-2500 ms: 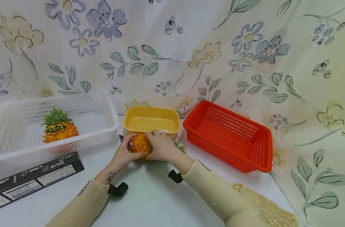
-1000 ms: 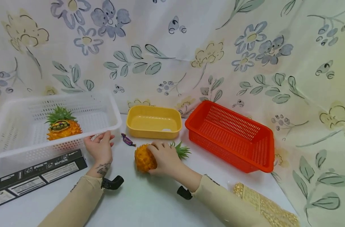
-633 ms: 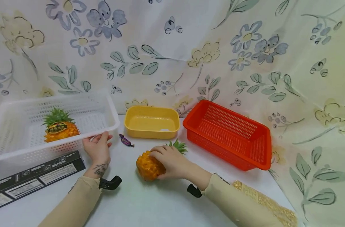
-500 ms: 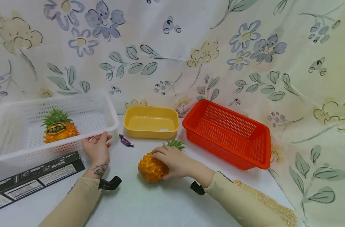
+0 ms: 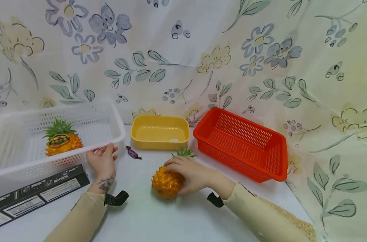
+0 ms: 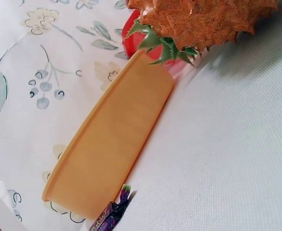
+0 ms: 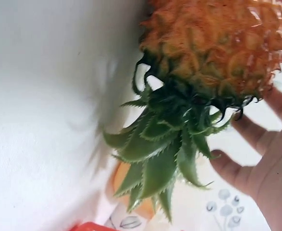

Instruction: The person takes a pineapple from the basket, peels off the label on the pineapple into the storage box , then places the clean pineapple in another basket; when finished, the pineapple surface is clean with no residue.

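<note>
An orange, spiky pineapple (image 5: 168, 183) with a green crown lies on the table in the middle of the head view. My right hand (image 5: 190, 174) grips it from above and the right, fingers curled over its side. The right wrist view shows its crown (image 7: 160, 144) hanging past the fingers (image 7: 256, 137). At the left, my left hand (image 5: 103, 159) holds the near rim of a white perforated basket (image 5: 110, 134), thumb near the top of the rim. Inside that basket sits a second pineapple (image 5: 63, 144) with a dark label. The left wrist view shows only a sliver of the left hand.
A yellow tub (image 5: 160, 144) stands at the back centre, a red perforated basket (image 5: 231, 158) to its right. A purple-wrapped candy (image 5: 133, 153) lies before the tub. A black-and-white box (image 5: 41, 193) fronts the white basket; a bag of golden grains (image 5: 292, 215) lies partly behind the right sleeve.
Both hands held the pineapple at first. My left hand then let go and took the white basket's rim, while my right hand drew the pineapple nearer and rightward, away from the yellow tub.
</note>
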Available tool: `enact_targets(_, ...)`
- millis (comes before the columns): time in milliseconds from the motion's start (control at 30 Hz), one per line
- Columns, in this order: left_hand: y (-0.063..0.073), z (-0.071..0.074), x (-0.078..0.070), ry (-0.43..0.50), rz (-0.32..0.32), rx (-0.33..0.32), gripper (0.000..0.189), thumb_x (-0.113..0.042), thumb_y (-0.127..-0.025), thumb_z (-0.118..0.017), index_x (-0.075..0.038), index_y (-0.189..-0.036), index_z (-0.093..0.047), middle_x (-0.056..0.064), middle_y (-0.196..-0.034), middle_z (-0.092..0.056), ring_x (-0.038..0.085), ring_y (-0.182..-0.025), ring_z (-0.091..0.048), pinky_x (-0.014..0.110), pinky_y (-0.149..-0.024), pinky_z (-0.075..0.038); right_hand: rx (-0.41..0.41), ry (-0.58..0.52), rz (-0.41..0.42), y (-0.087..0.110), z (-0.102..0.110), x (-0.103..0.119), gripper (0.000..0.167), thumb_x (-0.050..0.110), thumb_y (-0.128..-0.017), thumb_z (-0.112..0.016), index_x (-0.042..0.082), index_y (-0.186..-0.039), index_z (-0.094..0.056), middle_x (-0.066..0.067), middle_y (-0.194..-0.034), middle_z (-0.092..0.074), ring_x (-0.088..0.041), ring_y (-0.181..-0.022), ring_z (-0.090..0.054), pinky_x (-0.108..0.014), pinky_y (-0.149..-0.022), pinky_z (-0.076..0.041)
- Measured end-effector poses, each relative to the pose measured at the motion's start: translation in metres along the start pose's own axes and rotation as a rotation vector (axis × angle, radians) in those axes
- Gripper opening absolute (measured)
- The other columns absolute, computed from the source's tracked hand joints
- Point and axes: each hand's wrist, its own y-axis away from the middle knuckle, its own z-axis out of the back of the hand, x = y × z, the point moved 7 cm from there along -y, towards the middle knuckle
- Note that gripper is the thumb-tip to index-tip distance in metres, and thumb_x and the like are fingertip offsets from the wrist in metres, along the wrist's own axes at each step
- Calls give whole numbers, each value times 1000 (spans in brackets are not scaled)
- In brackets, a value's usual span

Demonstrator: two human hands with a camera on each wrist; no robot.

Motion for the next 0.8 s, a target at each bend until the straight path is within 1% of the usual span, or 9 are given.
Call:
enact_targets(100, 1, 2, 1, 1, 7, -1, 53, -9, -82, -69, -18, -125, -40, 2, -86, -63, 10, -60, -62, 22, -43, -47, -69, -16, -92, 3, 4, -1, 67, 43, -73, -73, 21, -129, -44, 2, -138, -40, -18, -130, -34, -45, -105, -32)
enact_targets(167, 1, 2, 1, 4, 10, -4, 53, -9, -82, -69, -18, -125, -40, 1, -84, -62, 10, -59, -62, 21, -43, -46, -153, -59, -212, 6, 9, -3, 68, 45, -73, -73, 18, -129, -45, -1, -136, -42, -18, -127, -38, -43, -104, -35)
enact_targets(233, 2, 2, 1, 8, 10, -4, 52, -8, -82, -68, -18, -125, -40, 1, -83, -62, 11, -59, -62, 21, -42, -46, -249, -150, -360, 12, 13, -5, 71, 44, -71, -75, 15, -128, -45, -3, -133, -44, -21, -119, -45, -42, -98, -41)
enact_targets(333, 2, 1, 1, 8, 2, 3, 52, -9, -82, -68, -18, -124, -40, 1, -84, -62, 10, -59, -62, 21, -43, -46, -378, -319, -573, 24, 13, -7, 77, 43, -69, -78, 11, -129, -42, -5, -130, -42, -23, -114, -48, -43, -93, -45)
enact_targets(400, 1, 1, 0, 7, -6, 12, 52, -10, -82, -68, -18, -125, -40, 1, -85, -62, 10, -60, -62, 20, -43, -46, -422, -421, -679, 30, 7, -6, 82, 44, -68, -79, 11, -131, -38, -7, -131, -38, -26, -115, -48, -46, -93, -45)
enact_targets(467, 1, 0, -1, 7, -14, 19, 52, -11, -82, -69, -18, -125, -40, 2, -86, -62, 10, -61, -62, 20, -44, -46, -429, -493, -755, 33, -1, -5, 90, 48, -66, -79, 11, -134, -33, -8, -134, -32, -28, -121, -44, -49, -97, -42)
enact_targets(567, 0, 0, -1, 15, -22, 29, 53, -11, -82, -69, -18, -126, -39, 2, -86, -62, 10, -61, -62, 19, -44, -47, -424, -608, -817, 32, -14, -4, 99, 49, -64, -80, 10, -138, -27, -15, -139, -23, -33, -125, -39, -53, -99, -39)
enact_targets(667, 0, 0, -1, 27, -24, 33, 54, -11, -82, -69, -17, -126, -38, 3, -86, -63, 10, -61, -63, 19, -44, -47, -427, -688, -836, 26, -26, -3, 105, 47, -63, -81, 7, -140, -21, -19, -141, -16, -36, -126, -37, -55, -100, -37)
enact_targets(800, 1, 0, 0, 23, -16, 25, 54, -10, -82, -68, -17, -126, -39, 2, -85, -62, 10, -60, -63, 19, -44, -47, -428, -745, -841, 16, -37, -1, 110, 45, -61, -83, 9, -142, -19, -18, -142, -14, -35, -124, -36, -56, -100, -36)
